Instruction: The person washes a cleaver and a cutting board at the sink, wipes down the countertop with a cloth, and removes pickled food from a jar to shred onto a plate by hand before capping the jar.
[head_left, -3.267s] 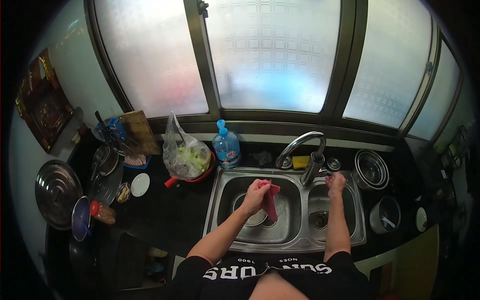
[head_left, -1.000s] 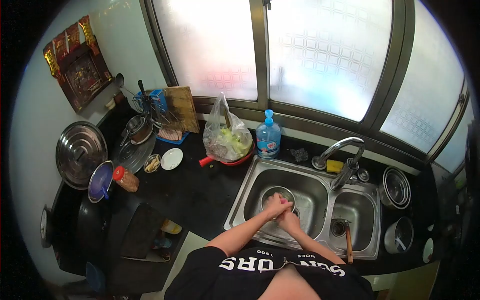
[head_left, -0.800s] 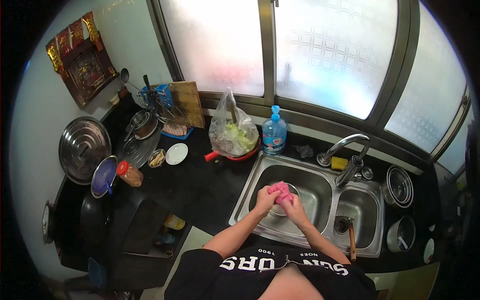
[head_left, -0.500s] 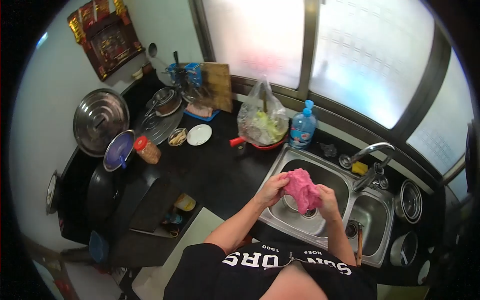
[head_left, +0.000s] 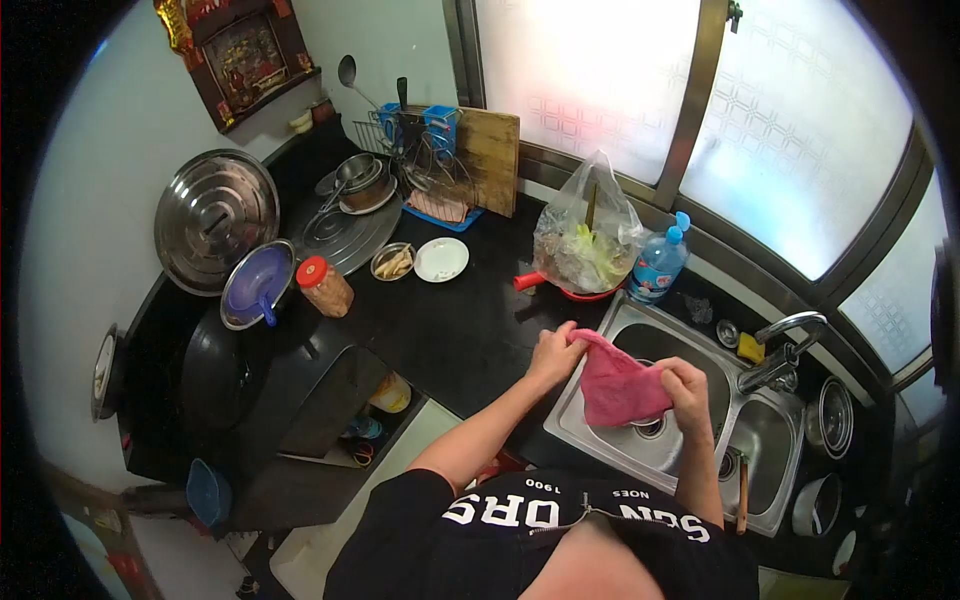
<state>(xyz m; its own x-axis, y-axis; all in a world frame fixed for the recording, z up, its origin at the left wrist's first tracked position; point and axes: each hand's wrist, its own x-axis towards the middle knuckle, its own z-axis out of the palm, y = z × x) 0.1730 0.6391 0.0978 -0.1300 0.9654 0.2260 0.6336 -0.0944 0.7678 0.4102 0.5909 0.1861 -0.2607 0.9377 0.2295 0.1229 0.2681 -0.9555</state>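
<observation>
A pink cloth (head_left: 620, 385) hangs spread between my two hands, over the left basin of the steel sink (head_left: 585, 430). My left hand (head_left: 557, 355) is closed on its upper left corner, near the sink's left edge. The opposite corner is pinched in my right hand (head_left: 686, 393), above the basin. Behind the cloth, a round metal bowl in the basin is mostly hidden. A wooden-handled tool (head_left: 742, 490) leans in the small right basin.
Behind the sink are a blue soap bottle (head_left: 657, 268), a bag of greens (head_left: 590, 240) and the faucet (head_left: 780, 365). A white plate (head_left: 441, 260), a red-lidded jar (head_left: 325, 288) and a wooden board (head_left: 487, 155) are on the left. Pots (head_left: 829, 418) stand at right.
The bunched cloth has been lifted from the basin and opened out between my hands, which have moved apart. The view has swung left, bringing more of the left counter in.
</observation>
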